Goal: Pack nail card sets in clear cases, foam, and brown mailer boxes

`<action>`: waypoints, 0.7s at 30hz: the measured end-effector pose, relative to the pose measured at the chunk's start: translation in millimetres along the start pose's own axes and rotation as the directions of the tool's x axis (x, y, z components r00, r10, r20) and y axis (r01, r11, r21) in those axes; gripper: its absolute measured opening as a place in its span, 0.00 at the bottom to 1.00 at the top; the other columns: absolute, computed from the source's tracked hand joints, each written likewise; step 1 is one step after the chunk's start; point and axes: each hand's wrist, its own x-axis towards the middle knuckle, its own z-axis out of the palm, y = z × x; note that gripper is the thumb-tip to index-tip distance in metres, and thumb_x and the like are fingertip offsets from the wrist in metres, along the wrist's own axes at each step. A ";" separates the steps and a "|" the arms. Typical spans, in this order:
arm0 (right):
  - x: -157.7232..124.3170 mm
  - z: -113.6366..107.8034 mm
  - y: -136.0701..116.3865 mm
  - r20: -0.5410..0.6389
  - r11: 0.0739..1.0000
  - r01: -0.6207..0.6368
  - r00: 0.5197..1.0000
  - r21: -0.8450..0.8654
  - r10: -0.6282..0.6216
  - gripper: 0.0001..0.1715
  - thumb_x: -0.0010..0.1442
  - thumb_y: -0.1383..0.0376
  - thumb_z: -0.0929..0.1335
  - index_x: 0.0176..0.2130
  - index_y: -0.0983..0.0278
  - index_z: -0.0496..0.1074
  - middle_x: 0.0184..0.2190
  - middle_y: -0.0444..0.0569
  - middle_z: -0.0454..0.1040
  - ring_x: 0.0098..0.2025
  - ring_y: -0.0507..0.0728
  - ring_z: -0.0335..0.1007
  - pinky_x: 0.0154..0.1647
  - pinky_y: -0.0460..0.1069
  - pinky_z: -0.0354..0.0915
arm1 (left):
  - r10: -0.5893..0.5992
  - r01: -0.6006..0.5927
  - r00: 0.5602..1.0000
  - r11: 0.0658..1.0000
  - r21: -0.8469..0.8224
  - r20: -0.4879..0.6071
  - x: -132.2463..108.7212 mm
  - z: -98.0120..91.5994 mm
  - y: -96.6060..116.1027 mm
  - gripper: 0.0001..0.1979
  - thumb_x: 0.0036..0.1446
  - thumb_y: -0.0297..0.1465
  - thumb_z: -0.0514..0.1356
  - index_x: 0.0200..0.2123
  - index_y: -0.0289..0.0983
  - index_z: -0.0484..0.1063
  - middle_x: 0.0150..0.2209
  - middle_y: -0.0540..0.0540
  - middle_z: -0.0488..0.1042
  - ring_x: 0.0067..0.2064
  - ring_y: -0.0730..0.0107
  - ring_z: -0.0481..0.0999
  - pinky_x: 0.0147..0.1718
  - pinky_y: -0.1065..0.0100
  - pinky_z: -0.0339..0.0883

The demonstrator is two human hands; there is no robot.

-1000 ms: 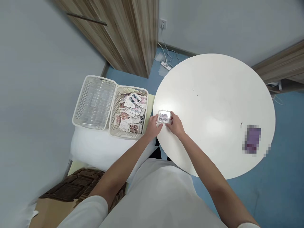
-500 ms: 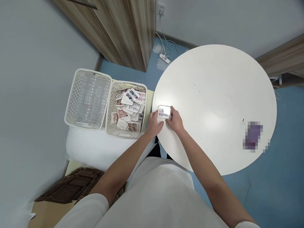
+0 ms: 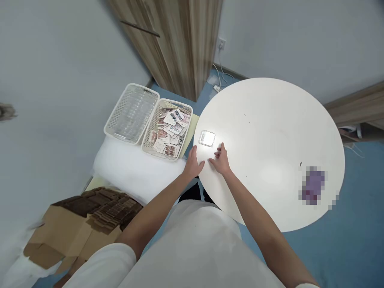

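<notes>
two bare hands at the near left rim of the round white table [image 3: 270, 120]: left hand [image 3: 193, 163] and right hand [image 3: 221, 160], fingers loosened and spread flat, grasping nothing. small clear case [image 3: 207, 138] flat on the tabletop just beyond the fingertips, apart from both hands. left of the table, side by side, basket of clear cases [image 3: 115, 108] and basket of printed cards [image 3: 162, 154]. open cardboard box [image 3: 75, 224] lower left.

Wide open tabletop [image 3: 270, 128] right of case [image 3: 207, 138]; baskets [image 3: 111, 120] close off left edge; purple item [image 3: 313, 187] far right.
</notes>
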 end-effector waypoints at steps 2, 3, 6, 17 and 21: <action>-18.0 -4.2 7.2 0.024 0.999 -0.032 0.999 0.031 0.031 0.56 0.47 0.59 0.68 0.61 0.58 0.29 0.50 0.53 0.52 0.44 0.56 0.60 0.48 0.56 0.62 | -0.009 0.010 1.000 1.000 0.014 -0.013 -29.7 0.2 0.8 0.35 0.51 0.31 0.55 0.60 0.36 0.42 0.60 0.37 0.48 0.61 0.53 0.47 0.57 0.52 0.48; -26.9 -6.2 10.2 0.036 0.999 -0.039 0.999 0.037 0.037 0.55 0.47 0.59 0.67 0.61 0.58 0.30 0.50 0.53 0.53 0.44 0.56 0.60 0.49 0.56 0.62 | -0.014 0.014 1.000 1.000 0.021 -0.015 -45.2 0.4 0.6 0.34 0.52 0.32 0.54 0.59 0.35 0.43 0.60 0.37 0.49 0.61 0.52 0.48 0.57 0.53 0.49; -51.2 -9.3 14.3 0.060 0.999 -0.018 0.998 0.031 0.016 0.52 0.49 0.58 0.66 0.62 0.60 0.33 0.50 0.54 0.53 0.44 0.57 0.61 0.50 0.56 0.61 | -0.061 0.064 0.997 0.996 0.057 -0.046 -89.7 -1.0 -1.9 0.30 0.53 0.32 0.53 0.58 0.35 0.47 0.60 0.38 0.50 0.61 0.54 0.50 0.56 0.54 0.50; -89.4 31.5 -26.0 0.434 0.936 0.337 0.862 -0.106 -0.261 0.34 0.53 0.61 0.63 0.58 0.61 0.50 0.44 0.52 0.65 0.38 0.54 0.65 0.41 0.53 0.64 | -0.308 0.345 0.911 0.934 0.096 -0.275 -169.0 -50.6 -47.0 0.25 0.51 0.35 0.55 0.52 0.37 0.58 0.57 0.39 0.56 0.61 0.54 0.51 0.56 0.53 0.51; -85.8 58.9 -36.8 0.646 0.889 0.409 0.740 -0.208 -0.189 0.30 0.53 0.61 0.64 0.54 0.61 0.58 0.42 0.52 0.68 0.36 0.54 0.67 0.38 0.51 0.64 | -0.299 0.322 0.902 0.946 0.024 -0.312 -189.8 -71.2 -57.1 0.24 0.49 0.33 0.56 0.51 0.36 0.60 0.55 0.39 0.60 0.57 0.56 0.58 0.55 0.54 0.53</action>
